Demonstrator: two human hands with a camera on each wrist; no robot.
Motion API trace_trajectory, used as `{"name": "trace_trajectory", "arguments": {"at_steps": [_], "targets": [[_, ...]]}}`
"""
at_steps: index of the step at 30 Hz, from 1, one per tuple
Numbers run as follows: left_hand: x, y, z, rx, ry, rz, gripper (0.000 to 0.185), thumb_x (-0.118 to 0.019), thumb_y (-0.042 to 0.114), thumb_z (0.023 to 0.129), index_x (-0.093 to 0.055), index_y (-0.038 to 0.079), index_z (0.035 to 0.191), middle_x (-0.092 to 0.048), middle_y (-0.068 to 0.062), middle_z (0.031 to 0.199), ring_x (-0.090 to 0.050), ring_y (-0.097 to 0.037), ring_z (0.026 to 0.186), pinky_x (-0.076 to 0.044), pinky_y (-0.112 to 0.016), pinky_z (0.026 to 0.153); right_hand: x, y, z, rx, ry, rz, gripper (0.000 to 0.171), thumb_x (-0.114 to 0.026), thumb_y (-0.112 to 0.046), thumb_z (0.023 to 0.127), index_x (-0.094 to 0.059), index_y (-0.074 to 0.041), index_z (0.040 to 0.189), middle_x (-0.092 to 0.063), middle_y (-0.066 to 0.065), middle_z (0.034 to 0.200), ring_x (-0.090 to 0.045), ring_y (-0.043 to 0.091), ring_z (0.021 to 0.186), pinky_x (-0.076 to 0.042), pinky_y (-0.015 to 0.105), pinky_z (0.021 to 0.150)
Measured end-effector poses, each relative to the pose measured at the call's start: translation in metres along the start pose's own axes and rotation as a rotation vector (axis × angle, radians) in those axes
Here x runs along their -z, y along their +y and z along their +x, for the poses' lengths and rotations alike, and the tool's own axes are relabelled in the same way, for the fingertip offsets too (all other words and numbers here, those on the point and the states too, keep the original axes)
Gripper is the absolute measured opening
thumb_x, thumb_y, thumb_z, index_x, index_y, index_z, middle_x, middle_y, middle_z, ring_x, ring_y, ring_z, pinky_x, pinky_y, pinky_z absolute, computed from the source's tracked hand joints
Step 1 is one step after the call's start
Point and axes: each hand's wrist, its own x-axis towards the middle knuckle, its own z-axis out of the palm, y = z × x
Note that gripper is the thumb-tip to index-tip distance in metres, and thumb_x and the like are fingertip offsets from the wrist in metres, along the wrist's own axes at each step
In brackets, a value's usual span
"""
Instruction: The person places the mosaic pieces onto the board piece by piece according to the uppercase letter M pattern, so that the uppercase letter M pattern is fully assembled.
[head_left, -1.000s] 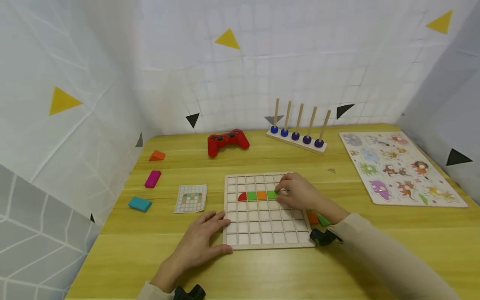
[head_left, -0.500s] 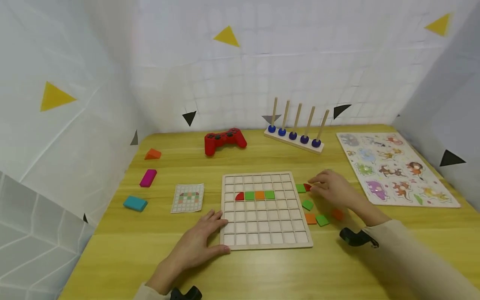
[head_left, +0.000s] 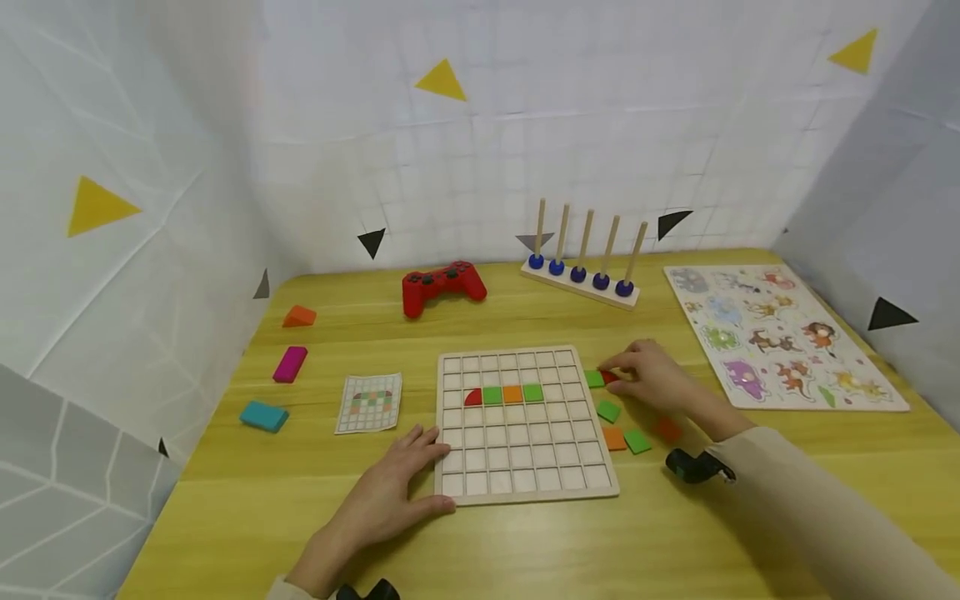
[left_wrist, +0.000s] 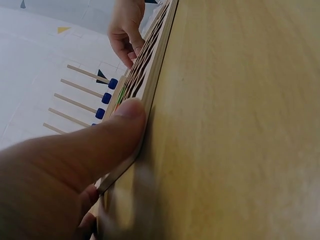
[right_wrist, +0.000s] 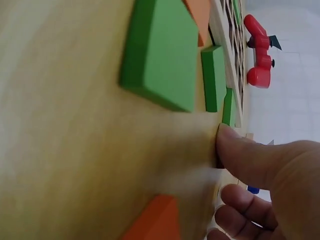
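Our left hand (head_left: 390, 492) lies flat with relaxed fingers against the near-left edge of the board (head_left: 525, 492), its thumb (left_wrist: 127, 117) pressing the thin wooden rim. Our right hand (head_left: 652, 375) sits just right of the board's far corner, the grip closing on a small red tile (head_left: 611, 377); whether the fingers already pinch it or only touch it, we cannot tell. That tile lies on the table (head_left: 525, 550) beside a green tile (head_left: 594, 378).

On the board, a row holds a red quarter-round (head_left: 473, 397), a green square (head_left: 492, 395), an orange square (head_left: 512, 393) and another green square (head_left: 532, 392). Right of the board, loose green (head_left: 608, 411) and orange (head_left: 613, 438) tiles lie close together.

We judge the main risk to be the fingers nudging the neighbouring green tile, since the two nearly touch. The tiles look like thick, smooth painted wood with crisp edges, so a shallow pinch might slip. If the left hand eases off, the light board could slide on the glossy table.
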Motion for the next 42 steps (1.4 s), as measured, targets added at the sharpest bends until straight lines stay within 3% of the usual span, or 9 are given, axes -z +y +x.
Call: {"name": "trace_trajectory", "arguments": {"at_steps": [6, 13, 23, 34, 42], "targets": [[0.001, 0.002, 0.000, -0.020, 0.000, -0.005, 0.069, -0.070, 0.058, 0.082, -0.056, 0.021, 0.139, -0.040, -0.002, 0.158, -0.025, -0.032, 0.151, -0.033, -0.061, 0.114, 0.004, -0.009, -0.005, -0.036, 0.062, -0.018, 0.018, -0.074, -0.013, 0.087, -0.073, -0.001, 0.101, -0.064, 0.013, 0.092, -0.054, 0.024, 0.085, -0.045, 0.038, 0.072], [0.003, 0.002, 0.000, -0.005, 0.011, -0.001, 0.067, -0.072, 0.055, 0.082, -0.056, 0.021, 0.138, -0.040, -0.002, 0.158, -0.026, -0.033, 0.151, -0.033, -0.062, 0.114, -0.005, -0.049, 0.012, 0.021, 0.066, -0.001, 0.019, -0.072, -0.013, 0.088, -0.072, 0.000, 0.101, -0.066, 0.015, 0.099, -0.059, 0.032, 0.094, -0.051, 0.049, 0.082], [0.001, 0.001, 0.001, -0.022, 0.002, -0.020, 0.068, -0.072, 0.055, 0.082, -0.056, 0.019, 0.138, -0.041, -0.004, 0.157, -0.025, -0.033, 0.151, -0.030, -0.061, 0.116, -0.032, -0.069, 0.025, 0.067, 0.060, -0.032, 0.016, -0.075, -0.017, 0.086, -0.075, -0.007, 0.098, -0.064, 0.008, 0.097, -0.055, 0.020, 0.086, -0.048, 0.037, 0.074], [0.003, 0.002, 0.002, -0.025, 0.005, -0.013, 0.067, -0.072, 0.054, 0.083, -0.056, 0.019, 0.138, -0.040, -0.004, 0.158, -0.025, -0.032, 0.152, -0.027, -0.058, 0.119, -0.032, -0.074, 0.029, 0.093, 0.084, -0.039, 0.023, -0.076, -0.016, 0.085, -0.074, -0.004, 0.105, -0.063, 0.011, 0.099, -0.056, 0.025, 0.090, -0.047, 0.041, 0.076], [0.001, 0.000, 0.000, -0.016, -0.002, -0.019, 0.067, -0.072, 0.056, 0.082, -0.056, 0.020, 0.137, -0.040, -0.003, 0.158, -0.025, -0.033, 0.151, -0.029, -0.061, 0.116, -0.035, -0.074, 0.026, 0.087, 0.091, -0.010, 0.010, -0.077, -0.016, 0.084, -0.076, -0.009, 0.091, -0.063, 0.008, 0.093, -0.054, 0.021, 0.085, -0.046, 0.036, 0.073]]}}
